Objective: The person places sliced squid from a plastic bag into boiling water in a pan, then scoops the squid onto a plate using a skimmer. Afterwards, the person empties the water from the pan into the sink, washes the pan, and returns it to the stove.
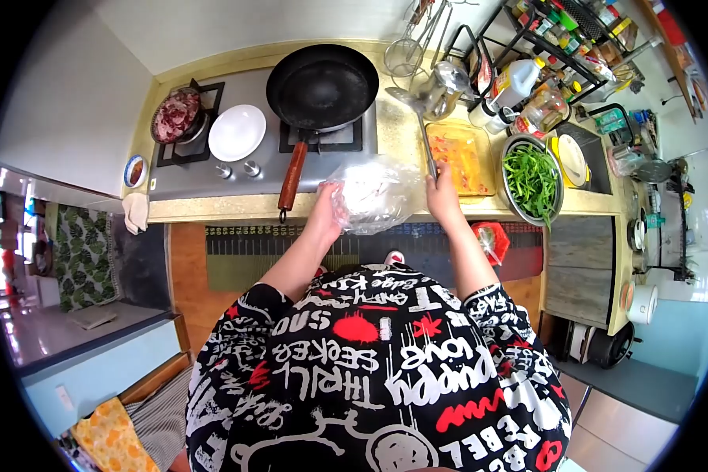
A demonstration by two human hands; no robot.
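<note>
A clear plastic bag (pixel 376 193) with something whitish inside hangs at the counter's front edge, and my left hand (pixel 328 206) is closed on its left side. My right hand (pixel 443 189) grips the lower end of a metal spatula (pixel 423 130), whose head points up and away from me. Just right of that hand lies a yellowish rectangular tray (pixel 472 161) with orange-red pieces in it. Beyond the bag, a black wok (pixel 322 85) sits on the right burner, its wooden handle (pixel 293 177) pointing toward me.
On the left burner is a bowl of raw meat (pixel 178 116), beside a white plate (pixel 237 132). A steel bowl of cut greens (pixel 532 181) stands at the right, near the counter edge. Bottles and jars (pixel 519 79) crowd the back right. A small sauce dish (pixel 135 171) is at far left.
</note>
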